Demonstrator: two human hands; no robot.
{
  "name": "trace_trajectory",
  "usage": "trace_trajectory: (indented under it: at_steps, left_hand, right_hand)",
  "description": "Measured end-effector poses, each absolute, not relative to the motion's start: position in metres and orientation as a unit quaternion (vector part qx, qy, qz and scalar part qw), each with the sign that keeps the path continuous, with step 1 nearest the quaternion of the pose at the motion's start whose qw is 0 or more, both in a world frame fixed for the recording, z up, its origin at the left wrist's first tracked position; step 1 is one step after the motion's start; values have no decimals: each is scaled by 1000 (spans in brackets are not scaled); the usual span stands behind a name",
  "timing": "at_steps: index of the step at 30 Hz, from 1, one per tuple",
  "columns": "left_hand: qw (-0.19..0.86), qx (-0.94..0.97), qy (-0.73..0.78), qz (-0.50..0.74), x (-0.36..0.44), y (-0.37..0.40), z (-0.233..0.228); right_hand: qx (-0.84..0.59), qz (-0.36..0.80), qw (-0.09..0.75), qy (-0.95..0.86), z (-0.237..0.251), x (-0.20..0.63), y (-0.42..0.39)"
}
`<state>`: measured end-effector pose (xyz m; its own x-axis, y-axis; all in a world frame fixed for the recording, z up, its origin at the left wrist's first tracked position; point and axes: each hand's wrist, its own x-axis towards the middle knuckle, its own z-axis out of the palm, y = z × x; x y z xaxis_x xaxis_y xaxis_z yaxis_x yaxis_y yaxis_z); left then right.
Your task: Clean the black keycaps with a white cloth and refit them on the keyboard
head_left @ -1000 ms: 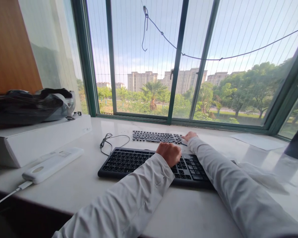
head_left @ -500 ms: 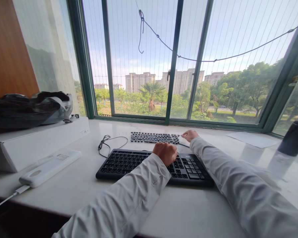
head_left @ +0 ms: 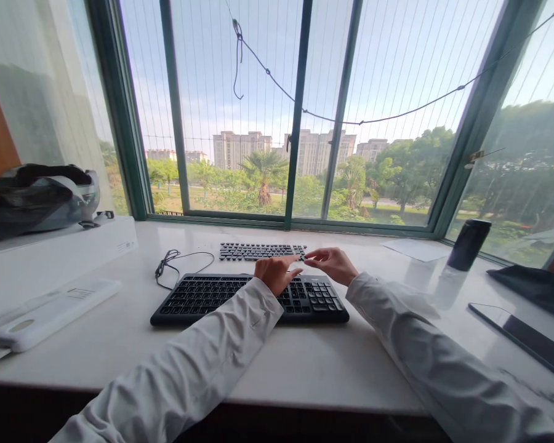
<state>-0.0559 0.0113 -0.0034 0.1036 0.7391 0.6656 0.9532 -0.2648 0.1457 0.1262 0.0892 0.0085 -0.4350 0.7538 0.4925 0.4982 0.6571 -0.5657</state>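
Observation:
A black full-size keyboard (head_left: 200, 298) lies across the white desk in front of me. Behind it is a thin, flat layout of black keys (head_left: 253, 251) with a jagged outline; I cannot tell whether the keys are loose. My left hand (head_left: 274, 274) hovers over the keyboard's rear edge, index finger stretched toward the right end of that layout and thumb apart. Facing it from the right, my right hand (head_left: 332, 264) has thumb and fingertips drawn together in a pinch at the same end. Whatever small thing may be between those fingertips is too small to name.
A thin dark cable (head_left: 166, 263) coils left of the keys. A white power strip-like block (head_left: 50, 314) and a white box (head_left: 115, 243) stand at left. At right are a black cylinder (head_left: 469, 245), a paper sheet (head_left: 415, 249), a phone (head_left: 519, 335) and dark cloth (head_left: 535, 283).
The view has turned right, bringing the phone and dark cloth into sight. My left hand has unfolded from a fist and stretched its index finger; the two hands are now closer together.

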Motion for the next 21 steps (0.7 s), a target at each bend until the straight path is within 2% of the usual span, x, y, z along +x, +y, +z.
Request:
trace_trajectory:
  at_steps: [5,10,12,15,17,21]
  left_hand:
    - [183,-740,-560,-323,-57,11,-4]
    - [193,-754,-546,-311,-56,12,-6]
    - [190,-738,-558,-328,-55,13,-7]
    - [184,-715,-582,-342,-53,14,-9]
    - [179,-711,-590,-338,-52,14,-10]
    - [166,-710,-600,-329,-50,12,-9]
  right_hand:
    - [-361,274,352,-819,-11,125,90]
    - [-347,301,344,-819,-12,121,88]
    - [-367,253,330,-832,-8,128,89]
    - [-464,70,286,-835,-2,148,98]
    - [-547,-23,225,-806,-2,164,106]
    - [-662,-30,122,-739,-11,187,123]
